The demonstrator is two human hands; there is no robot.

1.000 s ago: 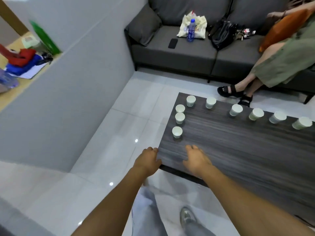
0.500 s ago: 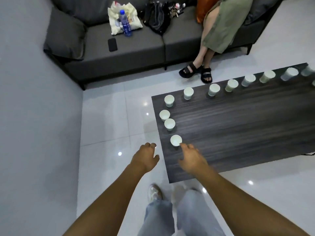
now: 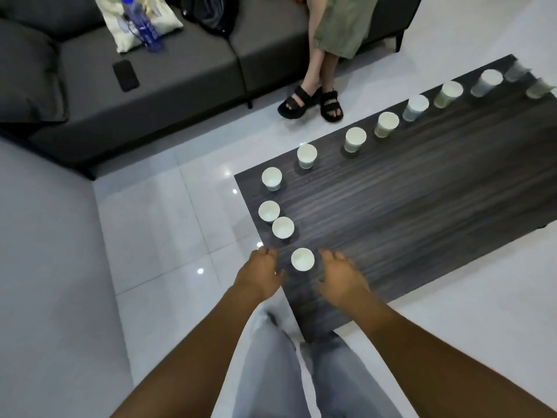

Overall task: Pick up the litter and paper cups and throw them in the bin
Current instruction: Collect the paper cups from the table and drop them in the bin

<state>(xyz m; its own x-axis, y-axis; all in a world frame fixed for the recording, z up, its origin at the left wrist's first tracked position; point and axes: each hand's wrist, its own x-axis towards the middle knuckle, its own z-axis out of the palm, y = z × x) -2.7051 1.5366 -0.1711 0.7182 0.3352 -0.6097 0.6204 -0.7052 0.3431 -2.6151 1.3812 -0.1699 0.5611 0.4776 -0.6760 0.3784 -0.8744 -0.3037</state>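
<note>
Several white paper cups stand upright along the left and far edges of a dark wood-grain table (image 3: 407, 224). The nearest cup (image 3: 302, 259) sits between my two hands. My left hand (image 3: 259, 274) hovers just left of it at the table's edge, fingers loosely curled, holding nothing. My right hand (image 3: 339, 279) lies just right of the cup, fingers relaxed, not touching it as far as I can see. Two more cups (image 3: 283, 227) (image 3: 268, 210) stand behind it. No bin is in view.
A grey sofa (image 3: 168, 82) stands beyond the table with a phone (image 3: 125, 75), a water bottle (image 3: 141, 22) and bags on it. A seated person's legs and black sandals (image 3: 310, 105) are near the table's far edge. A grey wall lies to the left.
The view swung right and tilted down. Both hands moved forward, and they now flank the nearest cup; the left hand has come to the table's edge.
</note>
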